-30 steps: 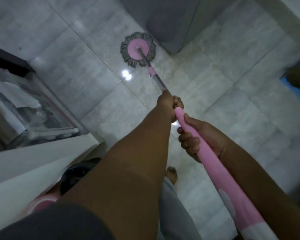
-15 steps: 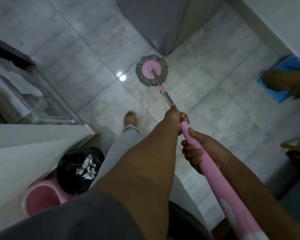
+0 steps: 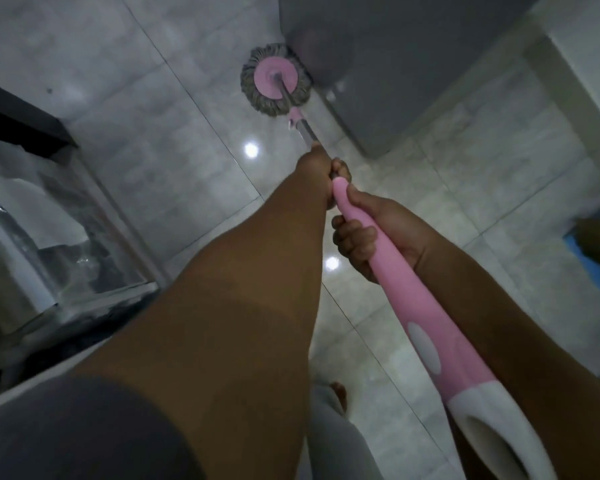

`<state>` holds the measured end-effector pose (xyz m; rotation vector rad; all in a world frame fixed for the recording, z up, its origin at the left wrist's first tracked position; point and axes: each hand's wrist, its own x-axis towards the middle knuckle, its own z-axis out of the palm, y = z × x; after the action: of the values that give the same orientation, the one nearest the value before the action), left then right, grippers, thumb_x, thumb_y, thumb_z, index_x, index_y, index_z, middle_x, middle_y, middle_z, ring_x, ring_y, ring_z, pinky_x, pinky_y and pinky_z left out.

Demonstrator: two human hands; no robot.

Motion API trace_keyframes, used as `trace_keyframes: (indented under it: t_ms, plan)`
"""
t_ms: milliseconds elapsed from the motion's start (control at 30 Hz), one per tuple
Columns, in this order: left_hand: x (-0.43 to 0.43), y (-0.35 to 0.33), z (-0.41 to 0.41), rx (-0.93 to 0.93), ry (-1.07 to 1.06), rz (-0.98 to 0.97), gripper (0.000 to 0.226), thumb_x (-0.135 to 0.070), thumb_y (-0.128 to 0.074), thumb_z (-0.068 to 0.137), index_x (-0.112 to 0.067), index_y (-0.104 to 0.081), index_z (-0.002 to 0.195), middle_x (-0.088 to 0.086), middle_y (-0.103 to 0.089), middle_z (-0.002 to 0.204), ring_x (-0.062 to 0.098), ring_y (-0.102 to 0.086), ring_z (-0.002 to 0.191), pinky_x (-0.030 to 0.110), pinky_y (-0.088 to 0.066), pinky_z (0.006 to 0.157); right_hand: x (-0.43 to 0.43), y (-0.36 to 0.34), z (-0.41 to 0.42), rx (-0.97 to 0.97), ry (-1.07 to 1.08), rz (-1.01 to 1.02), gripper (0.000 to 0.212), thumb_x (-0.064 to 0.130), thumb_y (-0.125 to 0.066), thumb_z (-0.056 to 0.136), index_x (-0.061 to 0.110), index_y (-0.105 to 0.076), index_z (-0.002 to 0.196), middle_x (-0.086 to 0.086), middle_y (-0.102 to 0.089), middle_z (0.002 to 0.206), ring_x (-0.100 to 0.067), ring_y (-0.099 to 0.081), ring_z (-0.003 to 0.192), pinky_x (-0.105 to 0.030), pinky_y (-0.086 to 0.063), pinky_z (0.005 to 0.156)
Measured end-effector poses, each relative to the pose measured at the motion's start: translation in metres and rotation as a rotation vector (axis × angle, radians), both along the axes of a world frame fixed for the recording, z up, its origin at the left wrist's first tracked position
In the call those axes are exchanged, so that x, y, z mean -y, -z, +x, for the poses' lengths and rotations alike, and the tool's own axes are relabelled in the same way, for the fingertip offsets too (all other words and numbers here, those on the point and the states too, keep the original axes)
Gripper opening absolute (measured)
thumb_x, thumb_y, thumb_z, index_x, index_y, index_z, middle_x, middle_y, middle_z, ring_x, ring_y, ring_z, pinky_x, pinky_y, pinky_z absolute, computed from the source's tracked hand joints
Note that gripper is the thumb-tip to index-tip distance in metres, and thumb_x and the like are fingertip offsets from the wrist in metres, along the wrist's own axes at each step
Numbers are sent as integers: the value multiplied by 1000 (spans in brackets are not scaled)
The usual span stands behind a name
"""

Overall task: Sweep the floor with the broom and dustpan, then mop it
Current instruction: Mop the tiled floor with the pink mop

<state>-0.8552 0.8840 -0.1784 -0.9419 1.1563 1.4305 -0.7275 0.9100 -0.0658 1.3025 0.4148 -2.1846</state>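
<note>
Head view: left hand (image 3: 317,173), right hand (image 3: 381,230) fingers (image 3: 355,239) encircle mop handle (image 3: 407,299).

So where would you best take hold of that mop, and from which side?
Take the mop by its thick pink grip at the near end, fingers wrapped round from the side, as the right hand does; the left hand holds the thin metal pole just ahead. The pole slants down to the round head on the floor, so two hands near the top likely steer it best.
</note>
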Motion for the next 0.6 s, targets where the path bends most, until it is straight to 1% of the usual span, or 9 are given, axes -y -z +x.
trace_keyframes:
  t_ms: [167,233,300,400,533,600]
  plan:
    - [0,21,-103,-41,-110,9,53,-51,-38,103,-16,-36,64,-5,-32,40,7,-29,25,7,-23,37,-5,22,-101,-51,-10,3,45,48,-51,96,12,-45,71,5,-36,48,-4,-37,29,-15,-33,28]
    - [1,25,-127,-30,-108,-13,55,-54,-39,102,-16,-36,61,-6,-32,39,7,-30,26,9,-22,38,-5,29,-125,-69,-12,-4,44,47,-52,97,11,-45,71,4,-36,47,-5,-38,29,-16,-33,28]
    - [3,28,-142,-33,-106,-35,54,-53,-39,102,-17,-38,61,-7,-33,43,7,-30,30,14,-22,41,-4,34,-138,-83,-9,-13,44,47,-52,97,12,-45,71,4,-36,47,-5,-37,29,-16,-34,28]
    - [8,30,-141,-31,-113,-36,53,-53,-40,102,-17,-38,64,-7,-33,51,7,-29,32,13,-21,39,0,38,-138,-95,-17,-23,46,49,-50,97,12,-44,69,5,-35,49,-4,-37,30,-15,-34,29]
    - [12,24,-113,-31,-119,-42,54,-53,-40,101,-16,-39,63,-6,-33,48,7,-29,32,14,-20,41,1,31,-113,-96,-29,-25,45,48,-49,97,13,-43,71,5,-36,48,-4,-37,29,-14,-33,29]
    - [17,19,-88,-25,-128,-44,52,-53,-40,101,-17,-38,64,-7,-32,48,7,-28,30,12,-19,39,4,24,-88,-84,-55,-29,45,49,-50,96,13,-43,71,5,-38,47,-3,-37,29,-14,-33,29]
